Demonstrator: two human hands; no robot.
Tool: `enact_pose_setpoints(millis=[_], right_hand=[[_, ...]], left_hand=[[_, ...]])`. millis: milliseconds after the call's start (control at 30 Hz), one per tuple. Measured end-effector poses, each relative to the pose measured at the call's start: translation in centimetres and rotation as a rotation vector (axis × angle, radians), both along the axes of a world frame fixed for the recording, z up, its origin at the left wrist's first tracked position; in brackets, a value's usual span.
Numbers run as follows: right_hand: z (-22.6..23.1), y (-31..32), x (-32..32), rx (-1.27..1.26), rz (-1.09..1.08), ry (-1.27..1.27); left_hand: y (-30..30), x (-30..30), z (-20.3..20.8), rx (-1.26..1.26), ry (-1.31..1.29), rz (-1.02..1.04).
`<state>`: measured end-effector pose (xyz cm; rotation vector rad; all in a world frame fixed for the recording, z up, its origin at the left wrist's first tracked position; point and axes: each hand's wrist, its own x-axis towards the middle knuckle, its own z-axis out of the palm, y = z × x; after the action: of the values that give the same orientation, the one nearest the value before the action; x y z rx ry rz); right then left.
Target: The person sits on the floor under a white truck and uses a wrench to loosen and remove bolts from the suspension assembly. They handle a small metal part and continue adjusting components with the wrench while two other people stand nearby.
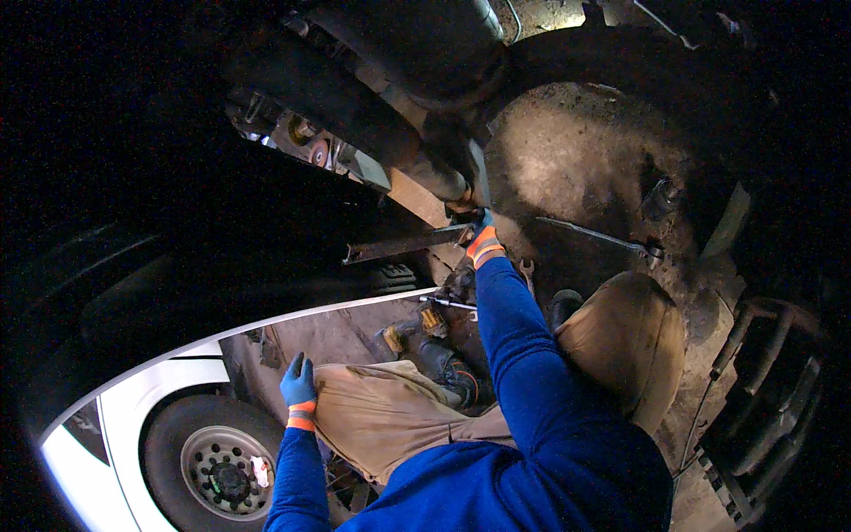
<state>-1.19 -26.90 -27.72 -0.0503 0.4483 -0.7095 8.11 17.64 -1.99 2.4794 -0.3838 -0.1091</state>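
Note:
My right hand [481,229], in a blue glove with an orange cuff, is raised ahead of me under a vehicle. Its fingers look curled at the right end of a dark, flat metal bar [403,246], beside the lower end of a dark cylinder [448,182]. Shadow hides what lies between the fingers. My left hand [300,387], gloved the same way, is beside my bent knee in tan trousers [372,408]. Its fingers stretch upward, apart, with nothing in them.
A long-handled wrench [594,236] and a dark cylindrical part [660,197] lie on the dirty floor at right. Nearer are an open-end wrench [527,273] and yellow-and-black power tools [433,321]. A wheel [229,474] and white body panel [133,443] stand lower left.

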Motion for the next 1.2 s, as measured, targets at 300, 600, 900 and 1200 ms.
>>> enact_pose_setpoints(millis=[300, 600, 900, 1200], right_hand=[[5.9, 0.3, -1.4, 0.221, -0.02, -0.34], [4.7, -0.3, -0.3, 0.101, -0.016, -0.288], [7.6, 0.7, -1.5, 0.21, -0.063, -0.398], [3.4, 0.6, -0.6, 0.204, 0.013, -0.144]], left_hand=[[0.6, -0.2, 0.7, 0.023, 0.035, 0.046], [0.5, -0.3, 0.7, 0.044, 0.005, 0.032], [0.1, -1.1, 1.4, 0.035, 0.0, 0.066], [-2.5, -2.6, 2.9, 0.225, -0.095, -0.018]])
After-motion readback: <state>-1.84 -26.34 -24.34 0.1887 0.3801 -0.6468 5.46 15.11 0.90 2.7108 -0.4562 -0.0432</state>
